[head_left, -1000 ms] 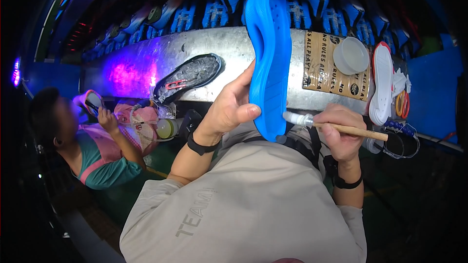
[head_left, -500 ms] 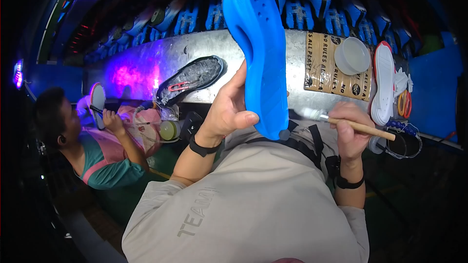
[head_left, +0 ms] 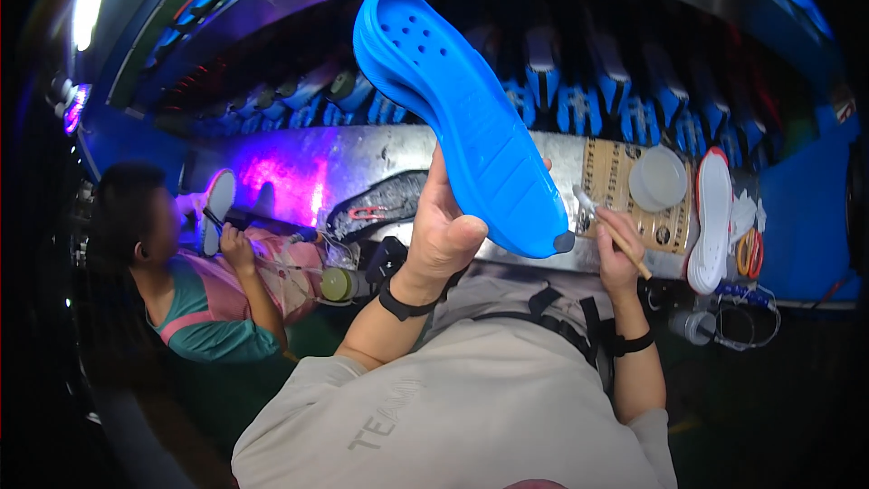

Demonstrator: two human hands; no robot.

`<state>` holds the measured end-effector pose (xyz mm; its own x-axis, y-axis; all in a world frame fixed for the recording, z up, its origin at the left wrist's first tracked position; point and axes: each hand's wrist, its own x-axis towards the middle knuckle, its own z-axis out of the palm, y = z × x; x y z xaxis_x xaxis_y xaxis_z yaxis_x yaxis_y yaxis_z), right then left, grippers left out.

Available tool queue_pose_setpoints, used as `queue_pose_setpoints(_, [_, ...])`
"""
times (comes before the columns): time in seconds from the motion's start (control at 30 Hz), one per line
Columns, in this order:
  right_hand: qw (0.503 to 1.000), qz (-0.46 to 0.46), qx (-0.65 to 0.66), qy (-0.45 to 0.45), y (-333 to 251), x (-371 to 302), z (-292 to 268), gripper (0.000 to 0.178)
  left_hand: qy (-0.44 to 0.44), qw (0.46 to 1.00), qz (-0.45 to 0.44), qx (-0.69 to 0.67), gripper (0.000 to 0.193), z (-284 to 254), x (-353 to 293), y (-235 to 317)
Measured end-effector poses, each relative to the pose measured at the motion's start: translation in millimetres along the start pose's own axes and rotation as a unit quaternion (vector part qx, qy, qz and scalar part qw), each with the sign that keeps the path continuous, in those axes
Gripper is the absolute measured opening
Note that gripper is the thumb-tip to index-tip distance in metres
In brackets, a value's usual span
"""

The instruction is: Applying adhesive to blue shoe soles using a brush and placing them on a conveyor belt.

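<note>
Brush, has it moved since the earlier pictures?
Yes, the brush has moved up the view relative to the cardboard: earlier it was wholly below, now it appears to reach the cardboard's left edge.

Left hand [head_left: 450, 237]: gripping long bright-blue molded shoe sole [head_left: 480, 145], hole-dotted end pointing up-left
Right hand [head_left: 620, 252]: holding wooden-handled brush [head_left: 626, 243], bristles near blue sole's edge
Silver metal bench [head_left: 376, 152]: brown printed cardboard sheet [head_left: 600, 177], round translucent plastic bowl [head_left: 658, 178] on it
Far left: seated-height co-worker [head_left: 208, 312], green sleeve, pink apron
</note>
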<state>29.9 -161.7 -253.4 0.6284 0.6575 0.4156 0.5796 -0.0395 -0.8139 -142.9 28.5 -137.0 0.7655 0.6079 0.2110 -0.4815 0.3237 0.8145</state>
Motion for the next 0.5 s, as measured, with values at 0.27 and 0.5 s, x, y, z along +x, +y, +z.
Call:
queue_pose_setpoints(0.27, [1.0, -0.004, 0.004, -0.003, 7.2, -2.7, 5.3, 0.023, -0.005, 0.994, 0.109, 0.029, 0.106, 10.3, 25.0, 29.4])
queue_pose_setpoints(0.5, [1.0, -0.001, 0.006, -0.002, 5.0, -3.3, 5.2, 0.023, 0.001, 0.993, 0.111, -0.036, 0.108, 16.7, 27.9, 37.8])
